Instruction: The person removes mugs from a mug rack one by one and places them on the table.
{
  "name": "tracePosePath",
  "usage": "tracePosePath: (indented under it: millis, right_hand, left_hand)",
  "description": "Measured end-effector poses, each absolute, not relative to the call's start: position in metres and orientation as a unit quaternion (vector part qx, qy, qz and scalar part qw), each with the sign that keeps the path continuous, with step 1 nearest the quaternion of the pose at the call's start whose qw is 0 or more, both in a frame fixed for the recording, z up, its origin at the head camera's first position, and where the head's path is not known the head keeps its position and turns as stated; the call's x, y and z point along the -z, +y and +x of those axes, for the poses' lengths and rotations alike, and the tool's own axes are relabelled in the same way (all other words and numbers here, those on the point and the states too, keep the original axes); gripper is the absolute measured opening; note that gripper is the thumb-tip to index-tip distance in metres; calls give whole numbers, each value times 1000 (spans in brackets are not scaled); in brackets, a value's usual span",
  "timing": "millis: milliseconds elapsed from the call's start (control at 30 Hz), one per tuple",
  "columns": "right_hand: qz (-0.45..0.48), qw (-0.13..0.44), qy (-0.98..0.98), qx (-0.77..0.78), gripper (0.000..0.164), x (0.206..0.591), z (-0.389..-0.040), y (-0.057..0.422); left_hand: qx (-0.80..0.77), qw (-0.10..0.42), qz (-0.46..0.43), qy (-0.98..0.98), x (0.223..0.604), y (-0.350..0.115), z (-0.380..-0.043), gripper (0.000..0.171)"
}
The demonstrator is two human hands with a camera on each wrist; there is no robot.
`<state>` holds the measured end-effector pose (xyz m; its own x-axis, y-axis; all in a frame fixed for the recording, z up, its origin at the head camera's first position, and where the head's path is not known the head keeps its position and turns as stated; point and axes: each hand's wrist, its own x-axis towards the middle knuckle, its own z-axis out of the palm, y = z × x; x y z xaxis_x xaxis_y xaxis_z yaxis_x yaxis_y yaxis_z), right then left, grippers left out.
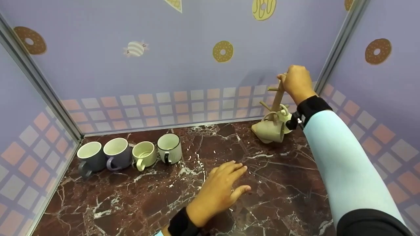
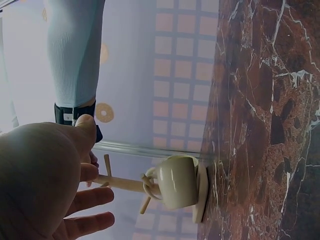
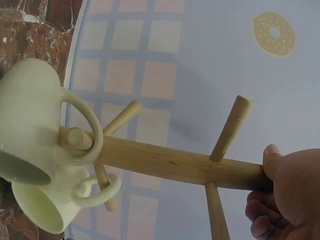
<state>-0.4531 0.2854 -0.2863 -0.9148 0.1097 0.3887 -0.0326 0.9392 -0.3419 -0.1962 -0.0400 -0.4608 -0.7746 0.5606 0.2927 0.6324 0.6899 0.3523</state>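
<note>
My right hand [image 1: 298, 82] grips the top of a wooden mug tree [image 1: 278, 98] near the back right of the table. In the right wrist view, the thumb and curled fingers hold the end of the post [image 3: 165, 160], and its upper pegs are bare. Two mugs hang by their handles on the lower pegs: a beige mug [image 1: 269, 131] in front and a pale cream mug [image 3: 50, 200] beside it. Over the middle of the table, my left hand [image 1: 219, 188] has its fingers extended and holds nothing. It is also seen close in the left wrist view.
A dark grey mug [image 1: 92, 162], a purple mug [image 1: 118, 155], a small yellow-green mug [image 1: 146, 155] and a ribbed white mug [image 1: 172, 150] with a black handle stand in a row at left on the marbled table [image 1: 137, 203]. Walls [image 1: 190, 65] enclose the back and sides.
</note>
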Motion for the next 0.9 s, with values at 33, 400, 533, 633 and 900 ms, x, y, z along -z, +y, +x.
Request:
tracePosePath:
  millis: [33, 400, 533, 633, 900]
  right_hand:
    - [-24, 205, -963, -175, 46, 287, -453, 286]
    - [-37, 215, -953, -212, 51, 294, -446, 293]
    - [-41, 211, -949, -230, 53, 293, -436, 297]
    - [-32, 228, -949, -216, 52, 292, -427, 299]
    - [13, 255, -957, -136, 43, 304, -399, 303]
  left_hand:
    - [220, 81, -326, -916, 461, -40, -196, 66]
    - [218, 79, -330, -915, 464, -36, -194, 65]
    - [226, 72, -333, -913, 463, -35, -193, 66]
    - [231, 70, -335, -910, 462, -35, -192, 67]
    - [230, 80, -333, -911, 460, -37, -193, 67]
